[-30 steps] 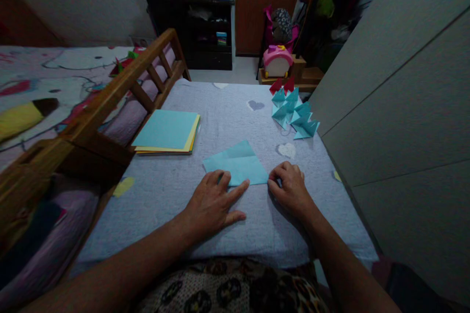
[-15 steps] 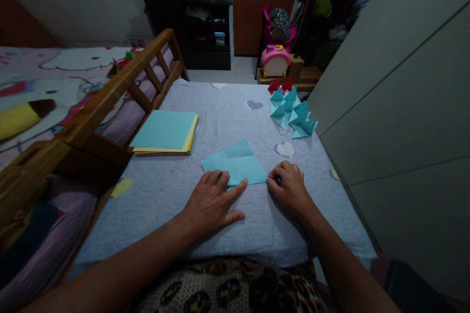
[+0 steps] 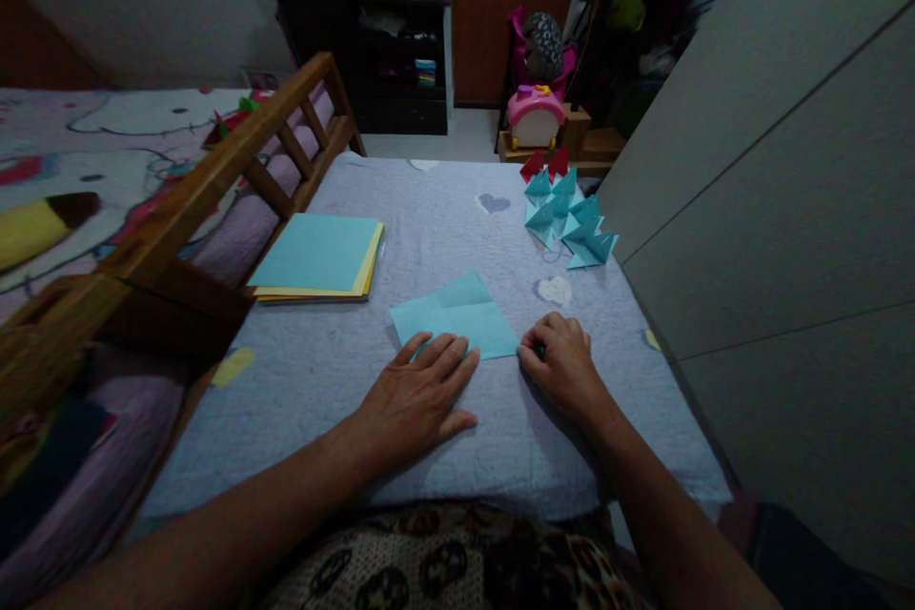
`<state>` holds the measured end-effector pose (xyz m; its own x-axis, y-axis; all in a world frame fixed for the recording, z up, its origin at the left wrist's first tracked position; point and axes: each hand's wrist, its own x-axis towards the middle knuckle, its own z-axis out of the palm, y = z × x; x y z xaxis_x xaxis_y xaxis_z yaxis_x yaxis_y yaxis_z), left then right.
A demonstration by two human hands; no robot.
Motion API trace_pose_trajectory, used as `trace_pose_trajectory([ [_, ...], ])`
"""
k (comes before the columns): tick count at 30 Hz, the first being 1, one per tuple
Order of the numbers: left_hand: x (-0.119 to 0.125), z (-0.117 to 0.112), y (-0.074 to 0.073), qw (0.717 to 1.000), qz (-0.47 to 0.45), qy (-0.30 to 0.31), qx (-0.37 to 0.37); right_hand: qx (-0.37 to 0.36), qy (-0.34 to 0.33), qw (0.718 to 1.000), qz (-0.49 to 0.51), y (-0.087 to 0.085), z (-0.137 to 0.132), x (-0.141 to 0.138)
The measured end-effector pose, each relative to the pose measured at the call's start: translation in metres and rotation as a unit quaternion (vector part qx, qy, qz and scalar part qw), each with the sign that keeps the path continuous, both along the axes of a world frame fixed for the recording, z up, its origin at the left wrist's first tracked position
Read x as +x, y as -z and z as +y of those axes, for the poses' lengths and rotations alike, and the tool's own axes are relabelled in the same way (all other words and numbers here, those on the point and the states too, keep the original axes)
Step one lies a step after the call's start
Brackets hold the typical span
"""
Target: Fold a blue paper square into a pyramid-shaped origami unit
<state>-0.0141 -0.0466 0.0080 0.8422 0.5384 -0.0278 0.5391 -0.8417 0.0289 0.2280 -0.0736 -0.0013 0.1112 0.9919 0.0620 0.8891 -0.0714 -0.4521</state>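
Note:
A folded sheet of light blue paper [image 3: 464, 316] lies on the cloth-covered table in front of me, with crease lines across it. Flat on its near edge rests my left hand [image 3: 421, 386], fingers stretched out and thumb apart. At the paper's right corner, my right hand [image 3: 561, 357] has thumb and forefinger pinched together on the tip. Its other fingers are curled in.
To the left is a stack of coloured paper [image 3: 318, 253], blue on top. Several folded blue paper pieces [image 3: 568, 214] and red ones [image 3: 547, 165] stand at the far right. A wooden bed rail [image 3: 235, 167] borders the left; a pale cabinet [image 3: 772, 210] the right.
My left hand's fingers have shifted a little to the right along the paper's near edge and come closer together. The right hand keeps its pinch on the corner.

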Motion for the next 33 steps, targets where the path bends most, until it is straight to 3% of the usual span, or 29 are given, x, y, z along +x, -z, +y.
trace_pose_trajectory([
  [7, 0.004, 0.008, 0.0, 0.999, 0.019, 0.03, -0.018, 0.006, 0.005, 1.0, -0.009, -0.001, 0.001, -0.002],
  [18, 0.006, 0.008, 0.003, 0.999, 0.005, 0.021, -0.024, -0.003, 0.017, 1.0, 0.001, -0.001, -0.001, 0.001],
  [28, 0.006, 0.008, 0.003, 1.0, -0.004, 0.013, -0.028, 0.003, -0.017, 0.998, 0.061, -0.004, -0.004, 0.012],
  [33, 0.005, 0.007, 0.005, 1.0, -0.011, 0.015, -0.021, 0.008, -0.008, 1.0, 0.027, -0.004, -0.005, 0.005],
])
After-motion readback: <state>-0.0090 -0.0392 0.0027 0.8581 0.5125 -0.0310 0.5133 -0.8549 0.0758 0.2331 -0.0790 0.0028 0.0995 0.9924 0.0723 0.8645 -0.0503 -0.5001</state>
